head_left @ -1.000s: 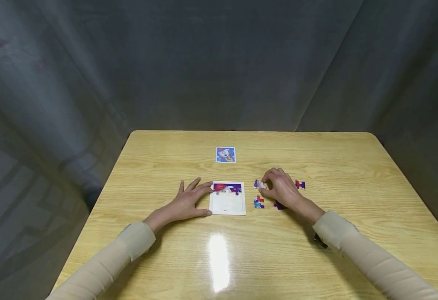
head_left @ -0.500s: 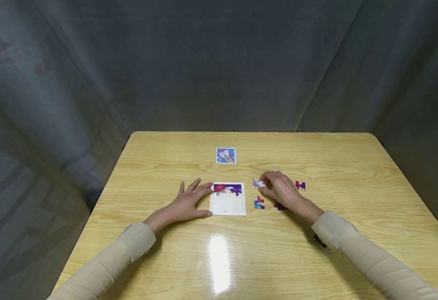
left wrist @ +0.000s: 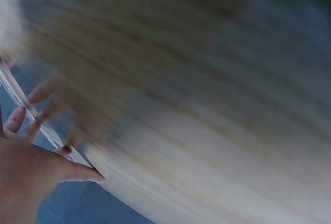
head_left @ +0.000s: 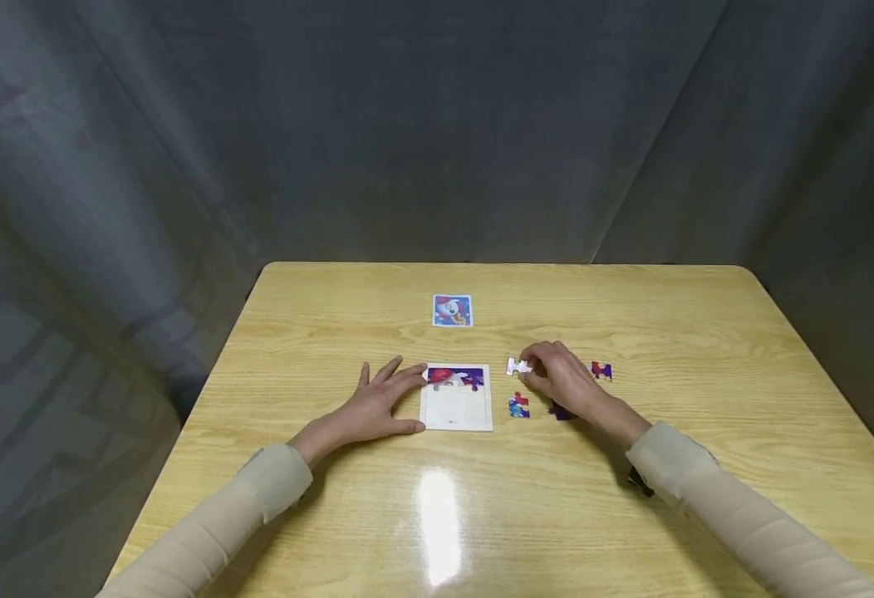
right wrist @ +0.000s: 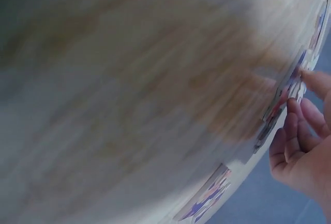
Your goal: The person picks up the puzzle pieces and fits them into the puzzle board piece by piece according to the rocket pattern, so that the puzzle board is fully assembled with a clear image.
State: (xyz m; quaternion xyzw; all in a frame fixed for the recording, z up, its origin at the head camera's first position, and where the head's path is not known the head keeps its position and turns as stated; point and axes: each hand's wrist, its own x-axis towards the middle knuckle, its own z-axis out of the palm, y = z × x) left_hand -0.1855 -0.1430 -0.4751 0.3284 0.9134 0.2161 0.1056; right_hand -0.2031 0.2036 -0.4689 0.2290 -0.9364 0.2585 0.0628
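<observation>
My right hand [head_left: 557, 374] pinches a jigsaw puzzle piece [head_left: 516, 366] between thumb and fingertips, close over the table to the right of the puzzle tray. The piece looks pale in the head view. Across the table, my left hand [head_left: 377, 404] is spread, its fingers nearly straight, with index finger and thumb touching the left side of the white puzzle tray [head_left: 455, 415]. Red and purple pieces fill the tray's top strip; bare white board shows below. In the left wrist view the thumb [left wrist: 83, 172] lies against the tray's edge.
A blue-red piece [head_left: 519, 405] lies just right of the tray. A dark purple piece [head_left: 562, 412] is partly under my right hand, and a red-purple piece [head_left: 601, 370] lies beyond it. Behind the tray is a square picture card [head_left: 453, 311]. Grey curtains [head_left: 437, 133] surround the table.
The piece in my right hand has turned from purple-tinted to pale as its angle shifted slightly. My left hand stays at the tray.
</observation>
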